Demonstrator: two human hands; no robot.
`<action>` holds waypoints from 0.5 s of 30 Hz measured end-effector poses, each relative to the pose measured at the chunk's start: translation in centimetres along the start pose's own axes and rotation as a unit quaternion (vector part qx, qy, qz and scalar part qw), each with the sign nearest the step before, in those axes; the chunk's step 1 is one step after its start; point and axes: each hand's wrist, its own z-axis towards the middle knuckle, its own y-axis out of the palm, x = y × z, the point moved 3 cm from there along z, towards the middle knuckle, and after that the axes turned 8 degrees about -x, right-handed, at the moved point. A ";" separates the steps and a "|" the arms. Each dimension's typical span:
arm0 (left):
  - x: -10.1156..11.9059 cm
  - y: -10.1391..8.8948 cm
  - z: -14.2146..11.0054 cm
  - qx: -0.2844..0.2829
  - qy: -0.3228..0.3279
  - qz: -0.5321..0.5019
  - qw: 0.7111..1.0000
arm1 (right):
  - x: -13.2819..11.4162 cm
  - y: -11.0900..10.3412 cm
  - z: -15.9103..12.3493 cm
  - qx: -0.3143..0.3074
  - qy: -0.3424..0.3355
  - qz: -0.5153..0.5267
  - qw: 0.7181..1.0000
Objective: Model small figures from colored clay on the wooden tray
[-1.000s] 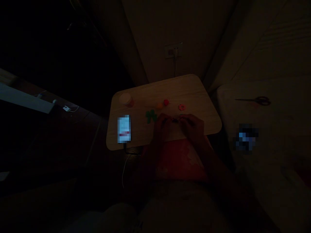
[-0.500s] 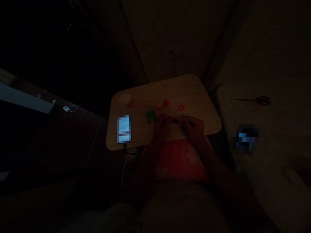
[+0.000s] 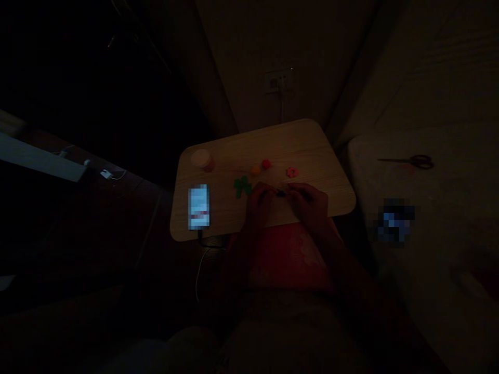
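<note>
In dim light, my left hand is closed in a pinch over the table, just right of several green shapes. My right hand is closed too, its fingertips close to the left ones. Between them is a small dark piece, too dark to name; it touches or nearly touches both sets of fingertips. Beyond the hands are an orange lump, a red ball and a pink flower-shaped ring.
A lit phone lies on the left side of the wooden table, with a cable at its lower end. A tub stands behind it. Scissors and a blurred-out object rest on the pale surface at right. A wall socket is ahead.
My right fingertips have shifted slightly left and up, nearer the dark piece. A small teal bit that showed at them is out of sight now. The left hand stays almost in place.
</note>
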 end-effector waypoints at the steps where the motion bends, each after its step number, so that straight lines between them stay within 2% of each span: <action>1: 0.0 0.0 0.0 0.000 -0.001 0.001 1.000 | -0.1 0.0 0.0 0.003 0.008 0.001 1.000; 6: -0.1 0.0 0.0 0.001 -0.010 0.005 1.000 | -0.3 0.1 -0.1 0.013 0.021 0.008 1.000; 15: 0.1 0.1 0.0 0.001 -0.008 0.001 1.000 | -0.8 -0.2 0.0 -0.021 -0.005 -0.033 0.999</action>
